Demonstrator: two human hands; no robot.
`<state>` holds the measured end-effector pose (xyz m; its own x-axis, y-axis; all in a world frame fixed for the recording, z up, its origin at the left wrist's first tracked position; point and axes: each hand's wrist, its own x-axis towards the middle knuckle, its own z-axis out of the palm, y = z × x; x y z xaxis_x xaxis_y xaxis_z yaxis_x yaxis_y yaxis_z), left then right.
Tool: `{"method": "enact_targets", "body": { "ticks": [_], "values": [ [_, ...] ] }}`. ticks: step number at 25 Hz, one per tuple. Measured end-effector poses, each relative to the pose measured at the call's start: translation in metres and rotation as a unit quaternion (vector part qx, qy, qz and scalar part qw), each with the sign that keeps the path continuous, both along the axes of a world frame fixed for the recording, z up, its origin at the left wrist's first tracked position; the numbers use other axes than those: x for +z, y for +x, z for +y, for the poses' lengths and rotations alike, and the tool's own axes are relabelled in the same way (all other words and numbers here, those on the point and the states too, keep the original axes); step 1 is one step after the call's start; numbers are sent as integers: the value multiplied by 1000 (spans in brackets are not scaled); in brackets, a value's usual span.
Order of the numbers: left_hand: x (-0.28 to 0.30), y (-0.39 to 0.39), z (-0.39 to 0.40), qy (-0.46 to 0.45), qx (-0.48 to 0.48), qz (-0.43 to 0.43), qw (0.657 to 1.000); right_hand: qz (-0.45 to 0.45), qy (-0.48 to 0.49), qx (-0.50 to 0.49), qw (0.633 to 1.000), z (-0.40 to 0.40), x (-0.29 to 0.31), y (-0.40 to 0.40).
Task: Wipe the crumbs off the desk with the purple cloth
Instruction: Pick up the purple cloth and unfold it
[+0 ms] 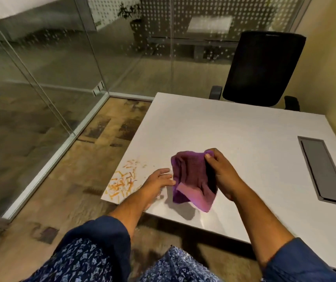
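The purple cloth (pixel 191 178) hangs crumpled just above the white desk (pixel 234 135), casting a shadow near the front edge. My right hand (pixel 222 171) pinches the cloth's top right corner between thumb and fingers. My left hand (pixel 159 180) reaches toward the cloth's left edge with fingers spread, its fingertips touching or nearly touching the fabric; I cannot tell which. Orange crumbs (pixel 122 182) lie scattered on the desk's front left corner, to the left of my left hand.
A black office chair (pixel 262 66) stands behind the desk's far edge. A grey cable hatch (pixel 323 169) is set into the desk on the right. Glass walls (pixel 41 68) enclose the left and back. Patterned carpet (pixel 102 139) lies left of the desk.
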<state>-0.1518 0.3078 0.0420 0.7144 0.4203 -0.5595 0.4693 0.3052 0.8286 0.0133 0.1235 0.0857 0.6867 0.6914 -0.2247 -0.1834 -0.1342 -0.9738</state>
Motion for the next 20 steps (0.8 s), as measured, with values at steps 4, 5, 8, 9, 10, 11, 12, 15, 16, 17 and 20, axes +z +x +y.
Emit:
{"method": "enact_targets", "body": {
  "ticks": [4, 5, 8, 9, 10, 11, 12, 15, 16, 17, 20],
  "values": [
    [-2, -18, 41, -11, 22, -35, 999, 49, 42, -39, 997, 52, -1, -35],
    [-4, -19, 49, -41, 24, -50, 998, 70, 52, -44, 995, 61, -2, -41],
    [-4, -28, 66, -176, 7, -63, 982, 159, 78, -61, 982, 77, -4, -57],
    [-4, -30, 69, -213, -4, -55, 976, 208, 96, -65, 971, 81, -5, -61],
    [-8, -30, 72, -237, -6, -49, 970, 268, 128, -60, 953, 84, -8, -66],
    [-14, -27, 74, -252, 4, -47, 966, 329, 167, -43, 929, 86, -12, -70],
    [-20, -23, 75, -259, 22, -50, 964, 380, 205, -17, 902, 88, -19, -74],
    [-26, -11, 83, -234, 85, -58, 967, 408, 230, 73, 881, 93, -39, -83],
    [-24, -8, 91, -218, 99, -63, 969, 376, 208, 94, 898, 97, -44, -82],
    [-23, -5, 102, -202, 110, -71, 971, 340, 173, 115, 917, 102, -46, -78],
    [-16, 5, 139, -147, 117, -74, 979, 268, 69, 154, 949, 130, -44, -65]
  ]
}}
